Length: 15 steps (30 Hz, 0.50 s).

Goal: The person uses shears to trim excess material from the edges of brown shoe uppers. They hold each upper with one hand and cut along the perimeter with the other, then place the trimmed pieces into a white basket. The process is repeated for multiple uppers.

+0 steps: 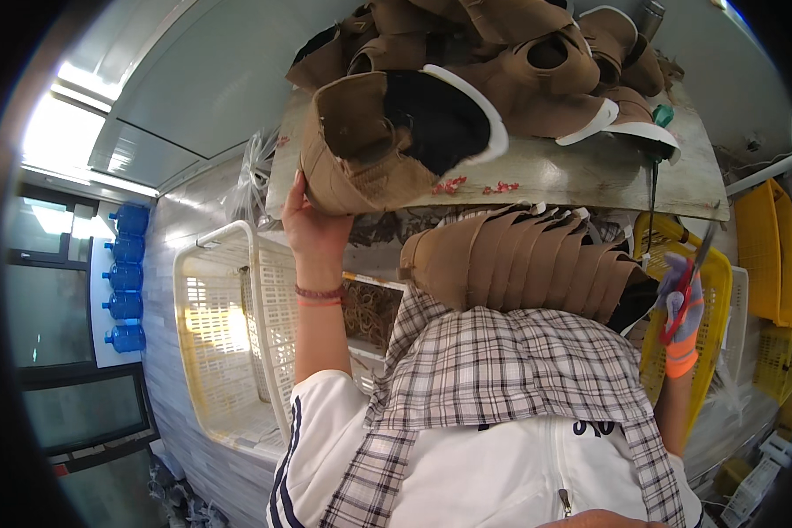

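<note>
My left hand [319,231] is closed on the lower edge of a brown cap [370,180], holding it up at the table's front edge. The cap's black lining and a white edge on its brim face up, and loose threads show inside. On the right, my right hand [683,295], in a purple and orange glove, grips scissors [674,324] with red handles, the blades pointing up. Between my arms, a nested row of brown caps [519,264] rests on my plaid apron [502,361].
A heap of brown caps [537,79] covers the back of the table [695,176]; red thread scraps [502,187] lie near its front. A white plastic basket [216,326] stands left, a yellow basket [722,290] right. Blue water bottles [127,277] line the far left.
</note>
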Motion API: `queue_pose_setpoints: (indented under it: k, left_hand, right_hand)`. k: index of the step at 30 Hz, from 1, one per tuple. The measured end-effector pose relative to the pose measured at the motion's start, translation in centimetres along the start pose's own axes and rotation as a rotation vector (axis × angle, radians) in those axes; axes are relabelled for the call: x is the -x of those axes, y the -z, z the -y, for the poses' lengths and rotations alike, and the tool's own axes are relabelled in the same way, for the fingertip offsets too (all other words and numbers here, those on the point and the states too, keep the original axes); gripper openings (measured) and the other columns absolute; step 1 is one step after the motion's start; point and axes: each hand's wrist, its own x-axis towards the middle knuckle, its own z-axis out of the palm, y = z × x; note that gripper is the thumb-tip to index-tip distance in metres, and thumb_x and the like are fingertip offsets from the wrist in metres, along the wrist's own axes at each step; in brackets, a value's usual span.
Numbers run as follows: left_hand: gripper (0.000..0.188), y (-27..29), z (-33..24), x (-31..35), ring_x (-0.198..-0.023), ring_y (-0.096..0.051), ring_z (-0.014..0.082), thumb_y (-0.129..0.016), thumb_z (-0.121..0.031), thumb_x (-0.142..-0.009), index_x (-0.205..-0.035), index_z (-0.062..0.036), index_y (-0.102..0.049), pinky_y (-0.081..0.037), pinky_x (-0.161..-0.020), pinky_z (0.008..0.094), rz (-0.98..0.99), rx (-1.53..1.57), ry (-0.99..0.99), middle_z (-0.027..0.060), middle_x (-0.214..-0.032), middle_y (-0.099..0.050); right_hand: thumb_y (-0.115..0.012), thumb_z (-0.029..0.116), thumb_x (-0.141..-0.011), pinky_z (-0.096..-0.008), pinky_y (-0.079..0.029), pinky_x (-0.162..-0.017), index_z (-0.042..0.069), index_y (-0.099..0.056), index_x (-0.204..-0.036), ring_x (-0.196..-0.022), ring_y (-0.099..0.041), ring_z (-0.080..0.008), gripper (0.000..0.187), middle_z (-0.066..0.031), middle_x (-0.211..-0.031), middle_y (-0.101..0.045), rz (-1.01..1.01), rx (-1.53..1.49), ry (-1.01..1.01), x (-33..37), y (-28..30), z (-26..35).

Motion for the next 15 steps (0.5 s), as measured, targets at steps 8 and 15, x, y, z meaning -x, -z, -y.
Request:
queue_pose_setpoints:
  k: [8,15]
  left_hand:
    - [0.033,1.5,4.8,6.6,-0.115,-0.049,0.0324,-0.045,-0.026,-0.096,-0.117,-0.0027,-0.055,-0.038,-0.102,0.0439,-0.164,0.067,0.077,0.0216,-0.124,-0.053]
    - [0.032,1.4,5.2,8.0,-0.122,-0.041,0.0362,-0.045,-0.026,-0.096,-0.113,-0.0025,-0.058,-0.030,-0.108,0.0462,-0.186,0.035,0.078,0.0256,-0.128,-0.047]
  right_hand:
    - [-0.073,0.018,-0.073,-0.0323,-0.048,-0.072,0.002,-0.055,-0.104,-0.081,-0.059,-0.0223,0.039,-0.0130,-0.094,-0.060,0.346,1.094,0.525,-9.3,-10.4,8.2]
    - [-0.074,0.026,-0.067,-0.0379,-0.049,-0.074,0.008,-0.063,-0.092,-0.084,-0.059,-0.0284,0.033,-0.0103,-0.088,-0.062,0.533,1.357,0.644,-12.0,-13.8,5.4]
